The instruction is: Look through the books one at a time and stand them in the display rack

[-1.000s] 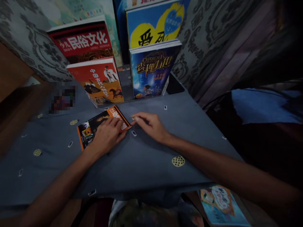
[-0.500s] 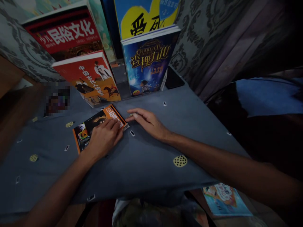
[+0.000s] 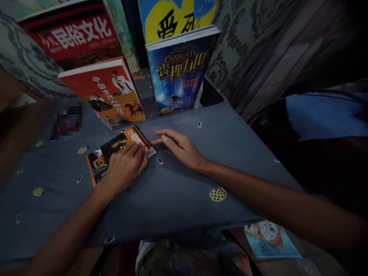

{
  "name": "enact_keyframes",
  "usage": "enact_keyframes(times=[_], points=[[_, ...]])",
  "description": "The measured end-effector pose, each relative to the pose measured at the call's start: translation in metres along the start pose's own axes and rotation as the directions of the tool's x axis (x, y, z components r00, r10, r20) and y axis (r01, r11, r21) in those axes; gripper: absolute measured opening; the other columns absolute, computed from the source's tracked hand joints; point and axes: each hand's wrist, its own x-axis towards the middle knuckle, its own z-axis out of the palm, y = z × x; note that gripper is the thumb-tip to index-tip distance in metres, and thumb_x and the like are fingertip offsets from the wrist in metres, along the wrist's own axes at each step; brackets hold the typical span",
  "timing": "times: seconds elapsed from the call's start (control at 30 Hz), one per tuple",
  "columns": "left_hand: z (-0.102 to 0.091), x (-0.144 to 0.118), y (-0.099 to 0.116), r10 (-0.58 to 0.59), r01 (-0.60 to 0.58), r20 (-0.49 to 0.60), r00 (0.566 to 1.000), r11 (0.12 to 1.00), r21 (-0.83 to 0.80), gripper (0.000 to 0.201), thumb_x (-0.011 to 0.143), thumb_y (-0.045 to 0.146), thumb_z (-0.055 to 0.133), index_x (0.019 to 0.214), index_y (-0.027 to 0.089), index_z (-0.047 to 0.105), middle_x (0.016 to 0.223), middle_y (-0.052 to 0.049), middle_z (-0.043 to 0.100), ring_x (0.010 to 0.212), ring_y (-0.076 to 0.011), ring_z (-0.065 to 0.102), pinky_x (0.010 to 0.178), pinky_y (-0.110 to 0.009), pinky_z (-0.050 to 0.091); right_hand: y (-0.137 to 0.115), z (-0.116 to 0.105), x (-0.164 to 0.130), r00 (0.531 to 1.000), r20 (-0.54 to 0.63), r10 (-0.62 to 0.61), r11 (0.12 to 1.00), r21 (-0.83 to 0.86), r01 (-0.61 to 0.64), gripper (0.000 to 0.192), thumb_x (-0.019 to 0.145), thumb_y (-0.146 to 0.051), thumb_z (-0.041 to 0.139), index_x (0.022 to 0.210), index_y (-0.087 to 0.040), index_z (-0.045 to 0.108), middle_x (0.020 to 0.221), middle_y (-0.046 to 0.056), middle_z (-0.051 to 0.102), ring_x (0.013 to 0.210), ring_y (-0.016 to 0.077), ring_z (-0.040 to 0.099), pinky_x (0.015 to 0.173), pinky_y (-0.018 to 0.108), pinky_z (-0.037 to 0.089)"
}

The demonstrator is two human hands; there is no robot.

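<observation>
A small orange-and-black book with animal pictures lies face up on the table. Across its right part rests my left hand, palm down, with the fingers together on the cover and hiding some of it. The fingers are not wrapped round the book. Just right of the book's edge, my right hand is turned on its side over the cloth. Its index finger and thumb are stretched out and apart, pointing at the book with a small gap between, and nothing shows in its grasp.
Behind the hands stand a red-and-orange book, a taller red book, a blue book and a yellow-and-blue book. A dark phone-like slab lies behind the blue book. Below the table's front edge is a light-blue book.
The view has shifted slightly. Both hands keep nearly the same pose beside and on the small book, which also stays in place.
</observation>
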Motion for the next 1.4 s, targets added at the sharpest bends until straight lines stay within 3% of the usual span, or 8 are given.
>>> enact_keyframes(times=[0.17, 0.3, 0.4, 0.5, 0.67, 0.87, 1.13, 1.4], points=[[0.0, 0.0, 0.002, -0.023, 0.024, 0.036, 0.999, 0.999, -0.024, 0.033, 0.102, 0.033, 0.043, 0.103, 0.016, 0.072, 0.11, -0.014, 0.075, 0.102, -0.0274, 0.071, 0.082, -0.038, 0.06, -0.002, 0.001, -0.002, 0.999, 0.028, -0.016, 0.999, -0.034, 0.017, 0.033, 0.104, -0.033, 0.041, 0.126, -0.019, 0.061, 0.106, 0.006, 0.077, 0.099, 0.0185, 0.071, 0.093, 0.036, 0.052], [0.0, -0.001, 0.004, -0.051, 0.057, 0.092, 0.994, 0.996, -0.063, 0.031, 0.101, 0.033, 0.045, 0.106, 0.016, 0.071, 0.116, -0.017, 0.073, 0.109, -0.0306, 0.069, 0.087, -0.043, 0.059, -0.002, 0.004, -0.005, 0.996, 0.08, -0.038, 0.973, -0.223, 0.055, 0.033, 0.103, -0.029, 0.041, 0.126, -0.021, 0.063, 0.107, 0.006, 0.076, 0.102, 0.0202, 0.069, 0.095, 0.038, 0.051], [-0.001, -0.001, 0.006, -0.053, 0.059, 0.11, 0.992, 0.997, -0.051, 0.031, 0.101, 0.033, 0.045, 0.106, 0.015, 0.07, 0.116, -0.017, 0.072, 0.108, -0.0303, 0.069, 0.086, -0.042, 0.059, -0.001, 0.007, -0.008, 0.988, 0.126, -0.084, 0.917, -0.379, 0.126, 0.031, 0.102, -0.024, 0.043, 0.123, -0.021, 0.065, 0.114, 0.008, 0.073, 0.108, 0.0232, 0.066, 0.097, 0.041, 0.051], [-0.007, 0.002, 0.004, -0.05, 0.055, 0.154, 0.987, 0.998, -0.026, 0.032, 0.102, 0.035, 0.045, 0.103, 0.015, 0.07, 0.113, -0.016, 0.073, 0.103, -0.0288, 0.069, 0.08, -0.039, 0.058, -0.002, 0.01, -0.01, 0.975, 0.191, -0.117, 0.839, -0.506, 0.2, 0.03, 0.102, -0.021, 0.042, 0.118, -0.019, 0.067, 0.105, 0.011, 0.073, 0.1, 0.0244, 0.066, 0.093, 0.041, 0.052], [-0.018, 0.004, -0.026, -0.166, 0.173, 0.27, 0.948, 0.985, -0.002, 0.03, 0.101, 0.037, 0.048, 0.108, 0.02, 0.072, 0.115, -0.01, 0.073, 0.105, -0.027, 0.069, 0.083, -0.037, 0.056, -0.008, 0.014, -0.017, 0.945, 0.295, -0.139, 0.691, -0.655, 0.306, 0.027, 0.102, -0.02, 0.041, 0.11, -0.017, 0.067, 0.088, 0.009, 0.07, 0.088, 0.0225, 0.063, 0.087, 0.037, 0.052], [-0.025, -0.003, -0.059, -0.277, 0.29, 0.361, 0.89, 0.957, 0.021, 0.036, 0.102, 0.039, 0.046, 0.13, 0.026, 0.064, 0.137, -0.007, 0.064, 0.109, -0.0268, 0.068, 0.083, -0.035, 0.054, -0.017, 0.019, -0.021, 0.933, 0.337, -0.126, 0.65, -0.683, 0.334, 0.023, 0.103, -0.023, 0.044, 0.11, -0.016, 0.065, 0.096, 0.012, 0.073, 0.097, 0.0247, 0.065, 0.092, 0.041, 0.049], [-0.028, 0.001, -0.047, -0.354, 0.302, 0.367, 0.86, 0.934, 0.194, 0.039, 0.101, 0.045, 0.042, 0.122, 0.025, 0.069, 0.108, -0.01, 0.07, 0.093, -0.0292, 0.069, 0.073, -0.035, 0.049, -0.013, 0.014, -0.013, 0.951, 0.302, -0.07, 0.614, -0.738, 0.279, 0.03, 0.103, -0.025, 0.045, 0.126, -0.015, 0.061, 0.116, 0.017, 0.073, 0.124, 0.029, 0.06, 0.105, 0.049, 0.043], [-0.022, -0.003, -0.056, -0.374, 0.356, 0.346, 0.861, 0.927, 0.116, 0.044, 0.101, 0.052, 0.041, 0.13, 0.027, 0.062, 0.111, -0.01, 0.067, 0.099, -0.0272, 0.068, 0.077, -0.032, 0.049, -0.013, 0.015, -0.009, 0.948, 0.317, -0.012, 0.595, -0.76, 0.262, 0.034, 0.103, -0.026, 0.045, 0.132, -0.014, 0.057, 0.126, 0.017, 0.07, 0.13, 0.0296, 0.056, 0.109, 0.051, 0.041]])
